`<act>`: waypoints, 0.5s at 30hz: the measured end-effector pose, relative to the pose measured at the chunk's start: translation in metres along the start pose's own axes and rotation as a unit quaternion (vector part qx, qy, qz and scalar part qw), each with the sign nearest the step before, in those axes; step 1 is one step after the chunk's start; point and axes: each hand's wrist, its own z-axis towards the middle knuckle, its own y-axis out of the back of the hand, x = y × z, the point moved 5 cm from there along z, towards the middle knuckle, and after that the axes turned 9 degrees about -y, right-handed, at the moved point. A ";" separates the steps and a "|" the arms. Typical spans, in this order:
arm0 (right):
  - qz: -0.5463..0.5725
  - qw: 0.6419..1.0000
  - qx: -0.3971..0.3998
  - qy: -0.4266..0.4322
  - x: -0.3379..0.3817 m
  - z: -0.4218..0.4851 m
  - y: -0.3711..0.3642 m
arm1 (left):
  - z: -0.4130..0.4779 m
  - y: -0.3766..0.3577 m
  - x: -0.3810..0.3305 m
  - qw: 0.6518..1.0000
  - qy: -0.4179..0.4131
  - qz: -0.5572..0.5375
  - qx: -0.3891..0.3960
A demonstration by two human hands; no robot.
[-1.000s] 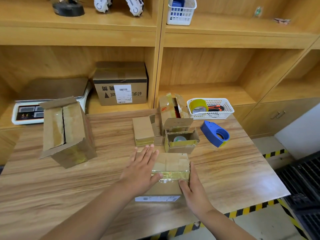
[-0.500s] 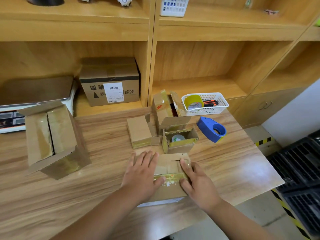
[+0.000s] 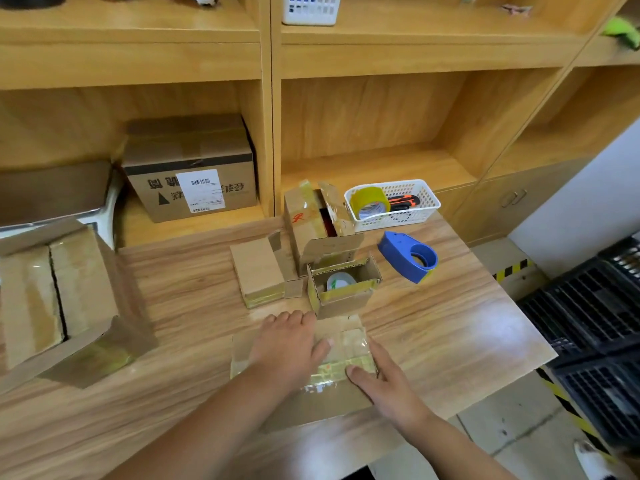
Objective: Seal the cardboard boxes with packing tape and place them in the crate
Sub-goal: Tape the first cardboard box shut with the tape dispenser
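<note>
Wooden table: left hand flat, fingers together on taped box; right hand fingers straight, pressing its right edge.

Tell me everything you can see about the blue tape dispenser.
The blue tape dispenser looks like glossy plastic: a wedge-shaped body widening into a round ring, with yellowish tape peeking at its near edge. It lies on the wooden table, just in front of the white basket, with nothing else touching it.

Light wooden shelving backs a wood-grain surface. To the right, a low cabinet, a white wall, and grey floor marked with yellow-black hazard tape.
</note>
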 end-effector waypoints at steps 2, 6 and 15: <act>0.001 1.000 0.003 -0.011 0.000 0.004 0.006 | -0.002 -0.002 0.001 1.000 0.003 -0.008 -0.010; 0.067 0.996 -0.029 -0.044 -0.004 0.031 0.040 | -0.002 -0.003 0.001 0.999 0.007 -0.025 -0.019; -0.254 0.954 -0.155 0.029 0.008 0.142 0.152 | 0.012 0.003 0.003 0.995 0.081 -0.036 -0.048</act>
